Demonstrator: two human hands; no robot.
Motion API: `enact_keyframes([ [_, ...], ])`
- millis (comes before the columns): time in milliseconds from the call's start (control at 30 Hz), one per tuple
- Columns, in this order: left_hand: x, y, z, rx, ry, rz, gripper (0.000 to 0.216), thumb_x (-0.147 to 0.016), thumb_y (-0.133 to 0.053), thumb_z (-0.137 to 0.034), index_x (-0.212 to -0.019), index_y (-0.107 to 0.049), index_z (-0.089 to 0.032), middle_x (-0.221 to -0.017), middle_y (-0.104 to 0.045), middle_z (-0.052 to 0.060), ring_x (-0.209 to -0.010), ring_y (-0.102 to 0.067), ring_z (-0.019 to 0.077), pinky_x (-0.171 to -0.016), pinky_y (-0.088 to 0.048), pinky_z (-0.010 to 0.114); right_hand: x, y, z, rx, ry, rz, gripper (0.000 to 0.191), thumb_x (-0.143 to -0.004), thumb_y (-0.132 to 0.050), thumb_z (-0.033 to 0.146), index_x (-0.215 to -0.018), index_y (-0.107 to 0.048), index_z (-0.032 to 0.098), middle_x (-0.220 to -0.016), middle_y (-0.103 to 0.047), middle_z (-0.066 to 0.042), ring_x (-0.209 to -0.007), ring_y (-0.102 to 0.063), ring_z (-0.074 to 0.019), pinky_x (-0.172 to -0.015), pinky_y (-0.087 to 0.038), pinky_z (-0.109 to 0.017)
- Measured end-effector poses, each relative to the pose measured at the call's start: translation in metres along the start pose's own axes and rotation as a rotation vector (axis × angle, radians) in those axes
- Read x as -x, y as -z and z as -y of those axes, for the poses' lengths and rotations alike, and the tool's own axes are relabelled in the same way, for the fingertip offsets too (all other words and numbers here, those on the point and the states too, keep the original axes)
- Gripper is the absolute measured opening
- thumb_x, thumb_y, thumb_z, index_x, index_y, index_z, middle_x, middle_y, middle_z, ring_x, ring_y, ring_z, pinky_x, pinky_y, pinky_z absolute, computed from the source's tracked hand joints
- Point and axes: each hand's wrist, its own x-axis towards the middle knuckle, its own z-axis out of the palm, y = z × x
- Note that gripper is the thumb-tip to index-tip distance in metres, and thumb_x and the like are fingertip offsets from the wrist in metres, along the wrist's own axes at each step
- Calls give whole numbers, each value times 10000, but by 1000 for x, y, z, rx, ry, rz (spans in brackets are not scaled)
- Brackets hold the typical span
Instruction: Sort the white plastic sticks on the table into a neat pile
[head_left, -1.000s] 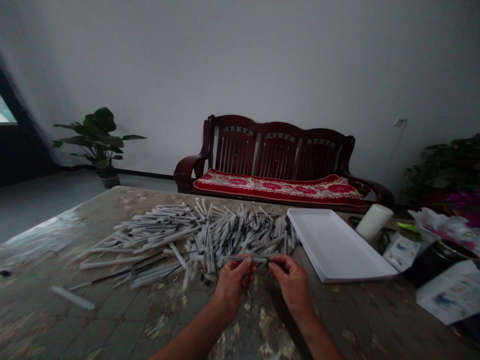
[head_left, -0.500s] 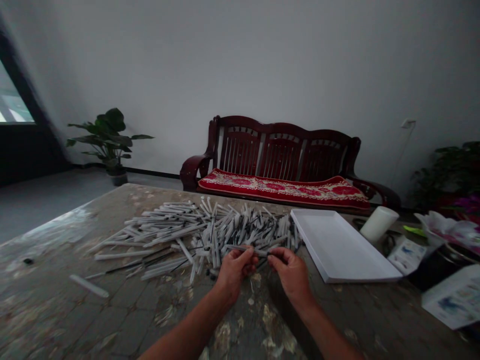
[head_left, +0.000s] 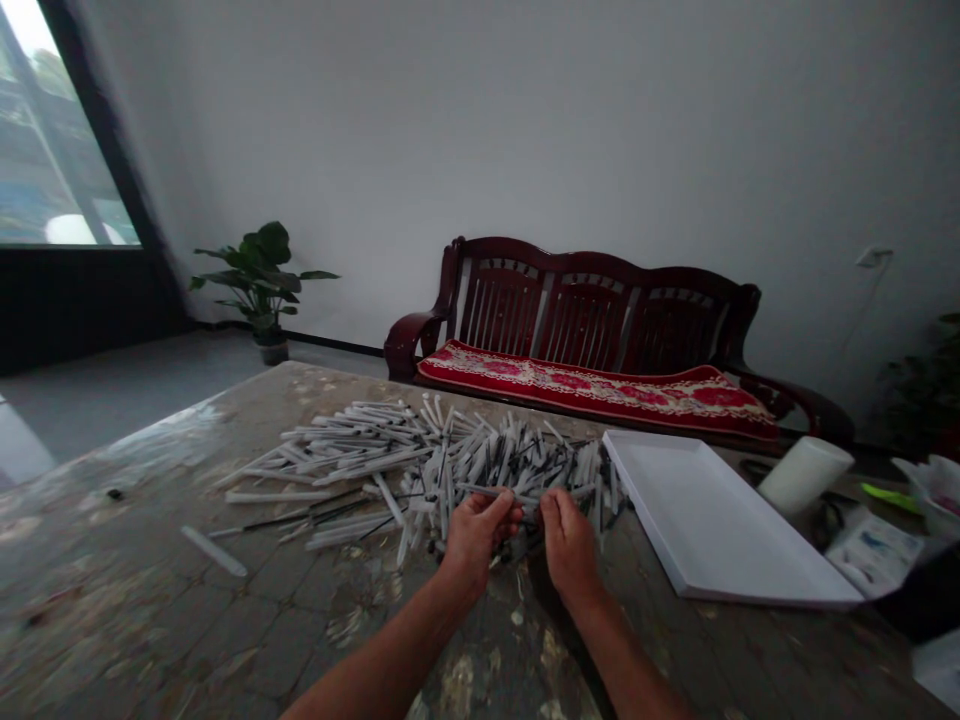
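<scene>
Both my hands are raised in front of a heap of frosted-white pens and pen parts [head_left: 360, 445], some with black ends, on the table. My left hand [head_left: 471, 540] is closed on a slim pale pen [head_left: 480, 490] that lies almost level and points left past the fingers. At the pen's right end is my right hand [head_left: 568, 545], its thumb and fingers pinched together. The fingers cover that end, so whatever small part they pinch there is hidden.
A shallow white box tray [head_left: 739, 520] lies right of the heap. Beyond it are a white roll [head_left: 806, 475] and a small printed box [head_left: 874, 550]. One loose white tube [head_left: 214, 551] and a small black piece [head_left: 114, 494] lie on the left. A wooden bench [head_left: 592, 310] stands behind.
The head view has turned left, so the scene sits further right. My right hand has rotated more upright at the pen's end. My left hand keeps hold of the pen.
</scene>
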Motion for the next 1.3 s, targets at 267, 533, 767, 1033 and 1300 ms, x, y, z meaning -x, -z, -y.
enact_keyframes([
  [267,2,-2,-2,-6,7,4,382,-519,-901,-372,-714,-689,-122,-674,-709,49,-579,-642,122,-514,-507,200,5,10,1,-58,-13,80,341,-934,-418,514,-936,-613,234,-787,-644,4,-733,-581,-179,-673,-410,-261],
  [533,2,-1,1,-28,16,7,425,-501,-906,-386,-745,-683,-118,-676,-707,49,-582,-655,134,-504,-504,205,3,9,-3,3,-76,82,458,-927,-385,566,-684,-582,232,-603,-565,19,-597,-521,-165,-596,-361,-265],
  [767,0,0,2,-52,27,28,438,-492,-911,-415,-729,-681,-127,-667,-706,47,-572,-651,134,-511,-511,214,5,12,-4,-16,-22,76,357,-903,-476,534,-745,-579,230,-645,-576,29,-640,-530,-160,-623,-383,-246],
  [1033,2,-1,2,-82,38,28,426,-513,-904,-412,-721,-670,-124,-662,-700,48,-575,-648,132,-514,-510,214,7,15,-5,-45,-29,72,325,-886,-498,527,-861,-616,225,-749,-639,4,-711,-579,-175,-668,-418,-255],
  [1300,4,-2,4,-112,30,26,407,-533,-894,-412,-671,-635,-131,-593,-665,27,-527,-622,121,-497,-493,210,9,17,-2,-24,-49,75,433,-910,-424,592,-708,-550,231,-569,-498,41,-557,-486,-149,-552,-344,-244],
])
